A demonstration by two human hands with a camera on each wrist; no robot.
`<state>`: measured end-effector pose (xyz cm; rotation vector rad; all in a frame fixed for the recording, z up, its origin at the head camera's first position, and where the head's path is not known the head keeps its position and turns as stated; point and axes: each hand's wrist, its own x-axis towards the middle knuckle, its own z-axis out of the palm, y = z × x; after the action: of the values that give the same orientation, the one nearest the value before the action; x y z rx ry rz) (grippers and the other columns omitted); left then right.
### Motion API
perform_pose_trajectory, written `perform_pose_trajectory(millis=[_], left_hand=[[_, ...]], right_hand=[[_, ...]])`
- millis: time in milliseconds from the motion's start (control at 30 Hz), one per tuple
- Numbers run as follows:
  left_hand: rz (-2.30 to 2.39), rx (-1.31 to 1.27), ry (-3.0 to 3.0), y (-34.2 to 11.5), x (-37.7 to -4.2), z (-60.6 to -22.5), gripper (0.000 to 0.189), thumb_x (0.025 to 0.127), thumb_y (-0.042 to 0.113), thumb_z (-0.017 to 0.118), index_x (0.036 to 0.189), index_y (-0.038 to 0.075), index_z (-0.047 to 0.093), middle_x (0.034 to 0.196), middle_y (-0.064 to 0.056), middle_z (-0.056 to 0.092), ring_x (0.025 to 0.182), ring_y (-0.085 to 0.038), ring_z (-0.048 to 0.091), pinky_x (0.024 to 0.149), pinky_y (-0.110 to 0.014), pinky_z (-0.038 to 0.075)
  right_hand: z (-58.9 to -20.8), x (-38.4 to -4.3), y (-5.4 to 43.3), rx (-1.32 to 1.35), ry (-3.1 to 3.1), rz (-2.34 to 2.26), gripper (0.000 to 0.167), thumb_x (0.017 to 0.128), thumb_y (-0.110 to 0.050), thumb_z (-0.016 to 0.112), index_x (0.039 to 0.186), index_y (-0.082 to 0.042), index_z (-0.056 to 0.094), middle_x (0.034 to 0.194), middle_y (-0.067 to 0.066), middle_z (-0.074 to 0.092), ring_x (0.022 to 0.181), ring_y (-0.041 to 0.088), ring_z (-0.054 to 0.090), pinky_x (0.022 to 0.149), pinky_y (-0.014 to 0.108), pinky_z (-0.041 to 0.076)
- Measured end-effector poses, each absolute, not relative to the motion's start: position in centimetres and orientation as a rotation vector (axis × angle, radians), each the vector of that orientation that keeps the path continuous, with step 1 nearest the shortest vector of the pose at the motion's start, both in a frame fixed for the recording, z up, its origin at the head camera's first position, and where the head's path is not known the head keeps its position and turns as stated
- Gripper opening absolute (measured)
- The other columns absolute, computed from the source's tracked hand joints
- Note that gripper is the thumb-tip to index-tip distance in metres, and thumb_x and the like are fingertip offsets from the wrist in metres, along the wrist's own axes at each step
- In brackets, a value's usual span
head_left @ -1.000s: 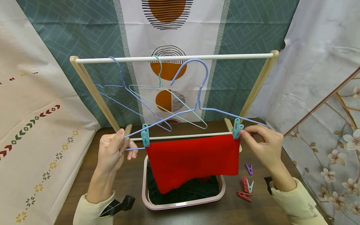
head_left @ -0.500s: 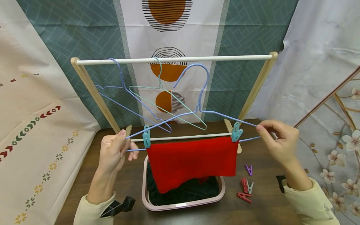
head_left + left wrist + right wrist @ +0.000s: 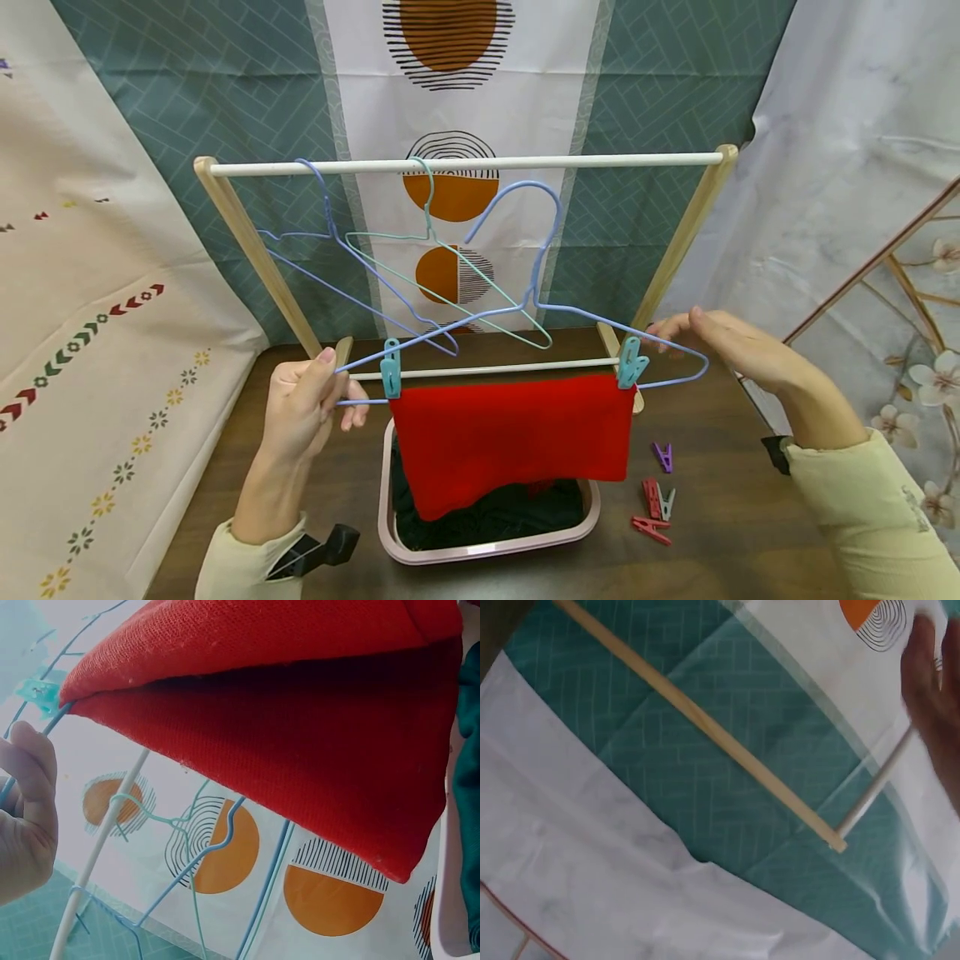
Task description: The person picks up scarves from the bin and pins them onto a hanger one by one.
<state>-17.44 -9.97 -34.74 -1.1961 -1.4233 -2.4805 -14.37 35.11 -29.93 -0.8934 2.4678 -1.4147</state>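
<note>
In my head view, the left hand, left of centre, grips the left end of a blue hanger, fingers curled round the wire and thumb on top. The right hand, right of centre, is relaxed with its fingers extended beside the hanger's right end; I cannot tell whether it touches the wire.

The hanger spans the middle of the frame, hook upward and apart from the white rail. From its lower bar hangs a red knitted cloth, its lower edge uneven, pinned by a teal left clothespin and a teal right clothespin.

Below, at bottom centre, a pale pink basin holds dark green fabric. To its right on the table lie a purple clothespin and a small group of red and grey clothespins.
</note>
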Motion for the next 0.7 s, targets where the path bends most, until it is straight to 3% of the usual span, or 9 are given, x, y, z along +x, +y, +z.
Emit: perform_pose_trajectory(millis=[167, 367, 533, 700], left_hand=[[-2.478, -1.202, -1.437, -10.0, -17.5, -34.8, 0.051, 0.095, -0.008, 0.022, 0.045, -0.001, 0.031, 0.04, -0.011, 0.037, 0.039, -0.02, 0.051, 0.034, -0.025, 0.039], [-2.481, -1.211, -1.471, -10.0, -17.6, -35.0, 0.052, 0.095, -0.008, 0.022, 0.044, -0.001, 0.032, 0.041, -0.013, 0.043, 0.039, -0.018, 0.051, 0.035, -0.023, 0.04], [-2.501, -1.234, -1.51, -9.8, -17.8, -35.2, 0.053, 0.095, -0.008, 0.02, 0.044, 0.0, 0.031, 0.04, -0.011, 0.038, 0.039, -0.018, 0.052, 0.033, -0.023, 0.039], [-2.505, -1.26, -1.56, -9.8, -18.2, -35.2, 0.054, 0.096, -0.006, 0.021, 0.044, 0.002, 0.031, 0.04, -0.01, 0.031, 0.042, -0.019, 0.055, 0.035, -0.025, 0.04]], right_hand=[[-29.9, -15.3, 34.9, -0.78, 2.244, -1.232, 0.059, 0.1, -0.035, 0.006, 0.091, -0.004, 0.056, 0.1, 0.002, 0.062, 0.091, 0.015, 0.059, 0.076, 0.031, 0.047], [-30.5, -15.6, 34.4, -0.823, 1.909, -1.353, 0.056, 0.102, -0.025, 0.011, 0.081, 0.009, 0.051, 0.085, 0.019, 0.066, 0.077, 0.027, 0.064, 0.058, 0.037, 0.051], [-30.8, -15.0, 34.3, -0.796, 1.912, -1.37, 0.058, 0.102, -0.023, 0.011, 0.072, 0.008, 0.05, 0.067, 0.02, 0.058, 0.06, 0.018, 0.06, 0.043, 0.03, 0.04], [-31.0, -14.0, 34.3, -0.762, 1.975, -1.394, 0.059, 0.102, -0.025, 0.01, 0.068, 0.005, 0.049, 0.068, 0.01, 0.06, 0.048, 0.018, 0.046, 0.037, 0.033, 0.027]])
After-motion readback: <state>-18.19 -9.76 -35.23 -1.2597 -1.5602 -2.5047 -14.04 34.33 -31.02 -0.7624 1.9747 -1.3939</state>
